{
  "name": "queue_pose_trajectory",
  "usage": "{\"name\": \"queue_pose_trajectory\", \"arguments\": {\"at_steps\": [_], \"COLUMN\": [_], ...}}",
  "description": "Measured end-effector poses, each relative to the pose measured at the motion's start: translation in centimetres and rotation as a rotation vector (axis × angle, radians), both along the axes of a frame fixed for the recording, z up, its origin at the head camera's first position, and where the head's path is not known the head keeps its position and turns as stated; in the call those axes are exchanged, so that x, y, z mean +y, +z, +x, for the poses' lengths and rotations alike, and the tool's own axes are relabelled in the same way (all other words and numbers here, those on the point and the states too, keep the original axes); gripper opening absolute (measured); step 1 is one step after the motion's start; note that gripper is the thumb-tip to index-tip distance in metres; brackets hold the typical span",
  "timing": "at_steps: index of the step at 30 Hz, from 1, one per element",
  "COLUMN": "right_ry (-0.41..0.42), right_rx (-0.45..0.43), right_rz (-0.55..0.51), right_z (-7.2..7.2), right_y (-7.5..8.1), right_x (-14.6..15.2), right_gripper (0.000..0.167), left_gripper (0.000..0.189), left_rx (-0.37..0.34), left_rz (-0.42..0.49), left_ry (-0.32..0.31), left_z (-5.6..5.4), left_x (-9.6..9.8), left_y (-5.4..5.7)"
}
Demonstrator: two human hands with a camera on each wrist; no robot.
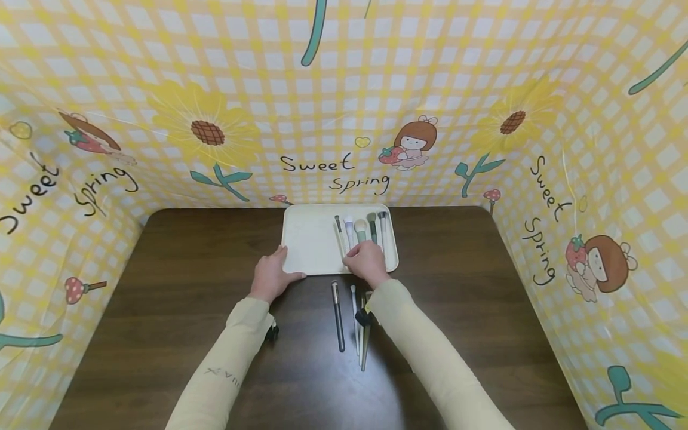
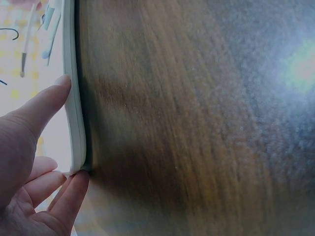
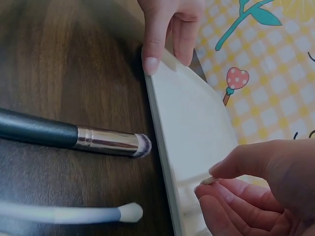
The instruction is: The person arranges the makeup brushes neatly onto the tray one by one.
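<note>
A white tray [image 1: 309,239] lies at the far side of the table. My left hand [image 1: 270,275] holds its near left corner, thumb on the front rim and fingers at the left side. My right hand [image 1: 368,263] is over the tray's right half. Between thumb and fingers it pinches the handle end of a slim makeup brush [image 3: 209,181], whose dark tip points away from me. Right of that brush lie several others, among them a fluffy cream brush [image 1: 360,226] and a dark green brush [image 1: 372,222]; the right hand hides some of their handles.
On the brown table [image 1: 204,322], in front of the tray, lie a black-handled brush [image 1: 337,316], a white brush [image 1: 355,322] and an olive-handled brush [image 1: 365,346], partly covered by the right wrist. A checked yellow cloth [image 1: 301,107] stands around the back and sides.
</note>
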State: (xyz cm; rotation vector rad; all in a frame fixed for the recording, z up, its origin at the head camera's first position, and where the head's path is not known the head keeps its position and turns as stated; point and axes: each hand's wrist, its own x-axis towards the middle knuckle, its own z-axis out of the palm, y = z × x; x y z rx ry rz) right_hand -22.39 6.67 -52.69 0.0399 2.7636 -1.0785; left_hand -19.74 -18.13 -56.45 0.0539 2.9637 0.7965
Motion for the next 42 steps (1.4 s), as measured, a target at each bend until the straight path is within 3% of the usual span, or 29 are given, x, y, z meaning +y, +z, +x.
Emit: {"name": "queue_pose_trajectory", "arguments": {"at_steps": [7,18,31,42], "right_ry": [-0.027,-0.009,0.005,-0.004], "right_rx": [-0.051,-0.135,-0.136,-0.13], "right_rz": [-0.003,0.088,0.313,0.351], "right_z": [-0.7,-2.2,-1.9,-2.2], "right_y": [0.3,0.1,-0.3,-0.8], "right_x": [-0.6,-0.6,-1.4,-1.9], "right_gripper": [0.015,0.025,0.025,0.016], "left_gripper": [0.09,0.091,0.091,0.091], "left_rx": [0.002,0.006,-0.004,0.007], "left_rz": [-0.001,0.002,0.006,-0.001], "left_ry": [0.001,0.003,0.003,0.001], "left_z": [0.0,0.1,0.1,-0.1], "left_x": [0.0,0.0,-0.1,-0.1], "left_y": [-0.1,0.0,0.0,-0.4]}}
